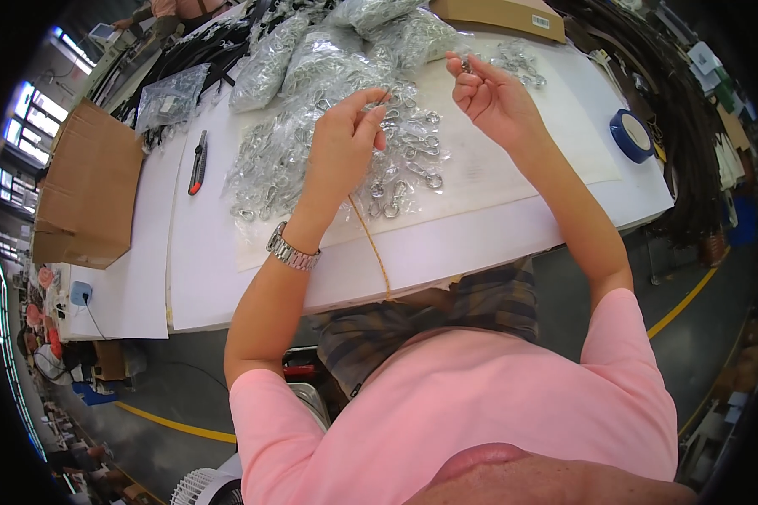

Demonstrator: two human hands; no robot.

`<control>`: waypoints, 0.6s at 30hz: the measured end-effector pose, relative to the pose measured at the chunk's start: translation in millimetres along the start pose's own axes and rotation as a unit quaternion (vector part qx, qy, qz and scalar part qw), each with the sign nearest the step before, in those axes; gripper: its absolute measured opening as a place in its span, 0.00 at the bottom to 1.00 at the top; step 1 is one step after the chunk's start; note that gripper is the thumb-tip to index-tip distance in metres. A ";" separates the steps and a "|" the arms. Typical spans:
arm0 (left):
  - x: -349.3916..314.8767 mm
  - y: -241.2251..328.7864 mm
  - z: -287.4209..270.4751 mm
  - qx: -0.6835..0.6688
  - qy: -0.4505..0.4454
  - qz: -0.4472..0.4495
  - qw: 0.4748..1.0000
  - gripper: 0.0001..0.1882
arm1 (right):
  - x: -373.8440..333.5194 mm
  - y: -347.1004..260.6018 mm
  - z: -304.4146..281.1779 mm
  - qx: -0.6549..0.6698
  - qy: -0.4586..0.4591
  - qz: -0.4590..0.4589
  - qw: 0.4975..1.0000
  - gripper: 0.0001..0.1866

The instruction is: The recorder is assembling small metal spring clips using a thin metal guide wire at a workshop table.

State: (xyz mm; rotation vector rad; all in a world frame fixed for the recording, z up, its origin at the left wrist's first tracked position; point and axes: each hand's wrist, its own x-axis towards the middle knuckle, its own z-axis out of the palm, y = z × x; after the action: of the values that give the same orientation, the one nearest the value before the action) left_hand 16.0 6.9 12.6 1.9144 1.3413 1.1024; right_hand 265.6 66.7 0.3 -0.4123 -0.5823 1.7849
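Small silver snap hooks [425, 178], each with a ring end, lie in a heap on the table, many wrapped in clear plastic bags [307, 67]. My left hand [338, 135], with a metal watch on its wrist, is over the heap. Its fingers are curled with thumb and forefinger close together; what they hold, if anything, is too small to make out. To the right, my right hand [501, 105] is raised above the white table sheet, pinching a small metal snap hook [466, 66]. Past it lies a smaller group of hooks [520, 63].
A utility knife [199, 163] lies left of the heap, near an open cardboard box [93, 185]. At right is a roll of blue tape [632, 136]. A flat cardboard box [501, 17] lies at the back. A yellow cord [369, 240] runs to the table's front edge.
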 end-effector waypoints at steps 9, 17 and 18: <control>1.9 -11.0 0.9 -0.085 -0.043 -0.002 0.995 0.12 | -9.4 38.5 -15.2 -0.822 -0.065 -0.201 0.529 0.16; 2.4 -8.2 1.0 -0.068 -0.048 0.004 0.997 0.12 | -22.6 42.5 7.0 -0.832 -0.059 -0.145 0.532 0.13; 2.4 -8.6 1.7 -0.069 -0.049 0.004 0.996 0.12 | -21.2 43.6 3.8 -0.833 -0.088 -0.149 0.526 0.12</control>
State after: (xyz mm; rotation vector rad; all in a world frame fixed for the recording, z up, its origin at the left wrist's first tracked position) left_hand 13.7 12.3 5.6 1.8501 1.1759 1.0625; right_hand 235.4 36.1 -22.2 -1.2693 -2.2947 0.3375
